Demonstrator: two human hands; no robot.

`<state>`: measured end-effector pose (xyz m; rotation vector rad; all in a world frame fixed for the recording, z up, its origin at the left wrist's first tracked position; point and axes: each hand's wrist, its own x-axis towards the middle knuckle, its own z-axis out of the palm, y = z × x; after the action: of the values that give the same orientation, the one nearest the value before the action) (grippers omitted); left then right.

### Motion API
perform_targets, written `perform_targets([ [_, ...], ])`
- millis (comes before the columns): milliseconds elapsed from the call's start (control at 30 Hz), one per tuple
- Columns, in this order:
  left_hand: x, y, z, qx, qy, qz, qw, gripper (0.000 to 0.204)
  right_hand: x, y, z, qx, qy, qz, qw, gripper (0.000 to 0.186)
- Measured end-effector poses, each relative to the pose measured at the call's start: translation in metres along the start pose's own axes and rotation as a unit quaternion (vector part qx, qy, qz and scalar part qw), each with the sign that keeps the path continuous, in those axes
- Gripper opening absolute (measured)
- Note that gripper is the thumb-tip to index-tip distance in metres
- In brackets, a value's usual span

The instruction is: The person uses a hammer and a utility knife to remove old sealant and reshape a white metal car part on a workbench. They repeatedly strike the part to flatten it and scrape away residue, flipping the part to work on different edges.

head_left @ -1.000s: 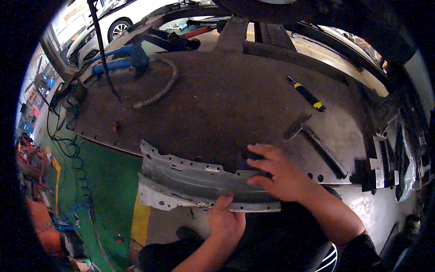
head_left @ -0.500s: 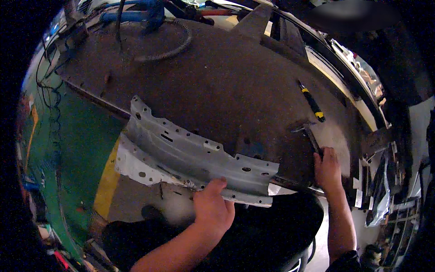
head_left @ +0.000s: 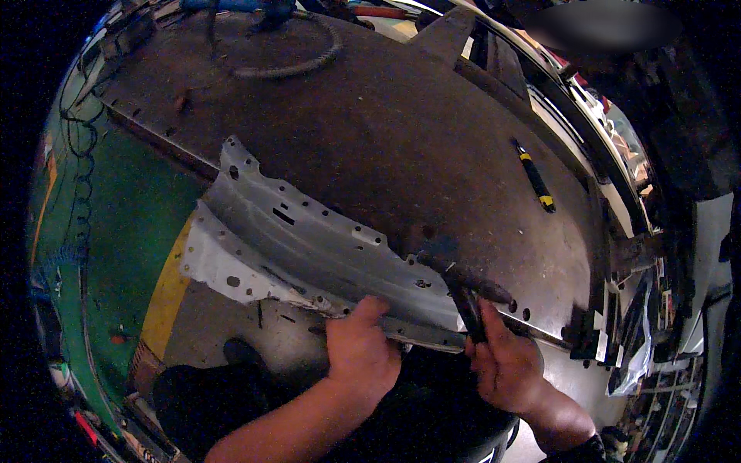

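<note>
A long grey sheet-metal panel [head_left: 301, 239], bent into a channel and pierced with holes, lies slantwise over the near edge of the brown workbench [head_left: 370, 139]. My left hand [head_left: 361, 347] grips its near flange, thumb on top and the other fingers hidden beneath. Close to the panel's right end, my right hand [head_left: 505, 363] is closed round the dark handle of a hammer [head_left: 467, 309]. The hammer's head is just above that end of the panel; whether they touch I cannot tell. Farther back on the bench lies a black and yellow utility knife [head_left: 536, 177].
A grey hose [head_left: 309, 71] curls across the far left of the bench, near blue equipment [head_left: 266, 14]. A dark metal bracket [head_left: 444, 35] stands at the back. To the left are a green floor [head_left: 123, 224] with a yellow stripe [head_left: 166, 301] and a coiled black cable [head_left: 81, 170].
My right hand has brought the hammer left and nearer, from the bench to the panel's right end. My left hand keeps its grip; the panel is tilted slightly more, and the view has shifted a little.
</note>
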<state>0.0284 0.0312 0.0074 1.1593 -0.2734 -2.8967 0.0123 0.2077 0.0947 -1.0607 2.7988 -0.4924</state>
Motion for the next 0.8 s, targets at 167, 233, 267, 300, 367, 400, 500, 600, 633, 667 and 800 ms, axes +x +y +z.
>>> perform_targets([
  [167, -0.002, -0.002, 0.006, -0.003, 0.002, 0.011, 1.0, 0.039, 0.001, 0.001, -0.001, -0.048, -0.041, 0.049, 0.997, 0.061],
  [233, -0.002, -0.003, 0.005, 0.001, 0.009, 0.029, 1.0, 0.039, 0.003, 0.001, -0.004, -0.012, -0.074, 0.089, 0.993, 0.062],
  [267, -0.001, -0.003, 0.002, 0.0, 0.002, 0.03, 1.0, 0.039, 0.003, 0.002, -0.006, 0.005, -0.09, 0.109, 0.99, 0.063],
  [300, 0.002, -0.004, -0.001, -0.001, -0.005, 0.031, 1.0, 0.038, -0.001, 0.003, -0.006, 0.03, -0.046, 0.057, 0.997, 0.062],
  [367, 0.005, -0.005, -0.004, -0.011, -0.007, 0.018, 1.0, 0.04, -0.008, 0.001, -0.009, 0.054, -0.012, 0.004, 0.998, 0.061],
  [400, 0.006, -0.004, -0.005, -0.021, -0.003, 0.007, 1.0, 0.043, -0.007, -0.001, -0.011, 0.054, -0.023, -0.002, 0.998, 0.061],
  [500, 0.009, -0.002, -0.002, -0.024, -0.032, -0.006, 0.999, 0.047, 0.002, 0.004, -0.003, -0.065, -0.117, 0.047, 0.99, 0.065],
  [600, 0.012, -0.005, -0.003, 0.003, -0.054, 0.027, 0.998, 0.042, 0.011, -0.004, -0.018, -0.001, -0.211, 0.114, 0.971, 0.067],
  [633, 0.012, -0.005, -0.004, 0.014, -0.056, 0.044, 0.997, 0.039, 0.01, -0.002, -0.013, -0.029, -0.178, 0.067, 0.981, 0.065],
  [667, 0.012, -0.005, -0.004, 0.008, -0.047, 0.038, 0.998, 0.044, 0.006, -0.004, -0.014, -0.024, -0.134, 0.043, 0.99, 0.064],
  [800, 0.011, -0.002, -0.003, -0.003, -0.021, 0.026, 0.999, 0.055, -0.013, -0.002, -0.015, -0.05, -0.018, 0.005, 0.999, 0.062],
])
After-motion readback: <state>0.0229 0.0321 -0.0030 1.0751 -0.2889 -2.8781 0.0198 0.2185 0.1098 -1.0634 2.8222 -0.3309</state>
